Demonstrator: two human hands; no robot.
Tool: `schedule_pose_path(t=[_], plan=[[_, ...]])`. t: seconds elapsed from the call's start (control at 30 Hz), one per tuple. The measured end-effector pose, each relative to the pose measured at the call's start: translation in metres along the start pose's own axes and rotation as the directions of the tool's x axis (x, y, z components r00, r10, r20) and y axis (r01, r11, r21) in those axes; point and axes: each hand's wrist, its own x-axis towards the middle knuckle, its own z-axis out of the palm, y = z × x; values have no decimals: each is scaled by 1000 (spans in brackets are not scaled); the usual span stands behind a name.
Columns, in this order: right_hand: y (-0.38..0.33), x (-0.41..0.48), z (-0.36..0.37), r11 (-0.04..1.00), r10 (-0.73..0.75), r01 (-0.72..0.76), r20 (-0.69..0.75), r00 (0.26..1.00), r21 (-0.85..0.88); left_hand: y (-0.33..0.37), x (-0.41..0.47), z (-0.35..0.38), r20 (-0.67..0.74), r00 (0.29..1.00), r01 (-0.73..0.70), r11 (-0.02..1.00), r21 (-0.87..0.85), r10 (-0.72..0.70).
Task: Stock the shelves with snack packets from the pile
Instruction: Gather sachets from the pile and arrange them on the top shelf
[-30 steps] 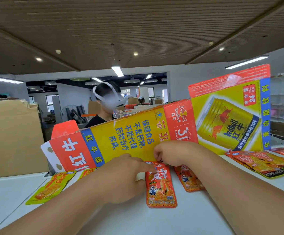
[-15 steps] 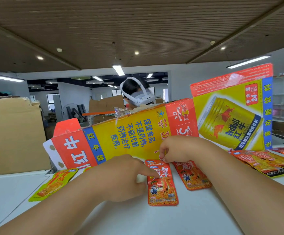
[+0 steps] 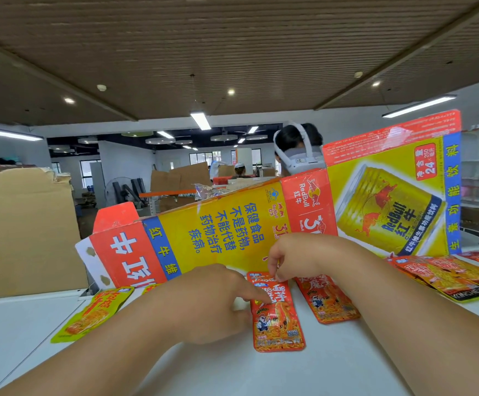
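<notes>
I had only the head-worn camera, low and close over the white surface (image 3: 261,375), facing forward and tipped high enough that the ceiling (image 3: 232,38) filled the top half. Nearest the lens were the left hand (image 3: 212,304) and right hand (image 3: 295,258) at a red snack packet (image 3: 278,321), with the flattened carton (image 3: 218,238) just behind. The wide lens seemed to bow the edges.

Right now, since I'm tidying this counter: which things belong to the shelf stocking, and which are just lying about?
Part of the job:
- middle red packet, pinched at its top by the right hand and touched by the left hand
- second red packet
- yellow-green packet
- packets at right

Seemingly just lying about:
- Red Bull carton
- brown cardboard
</notes>
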Motion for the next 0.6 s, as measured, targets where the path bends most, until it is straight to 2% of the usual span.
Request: schedule_pose_path(t=[0.33,0.6], plan=[[1,-3,-2,1000,8,-7,-44,999,15,-2,2,-2,35,999,34,999,-30,-33],[0,-6,-7,998,-21,27,-128,992,51,-24,1,-8,-131,980,132,980,-146,-152]])
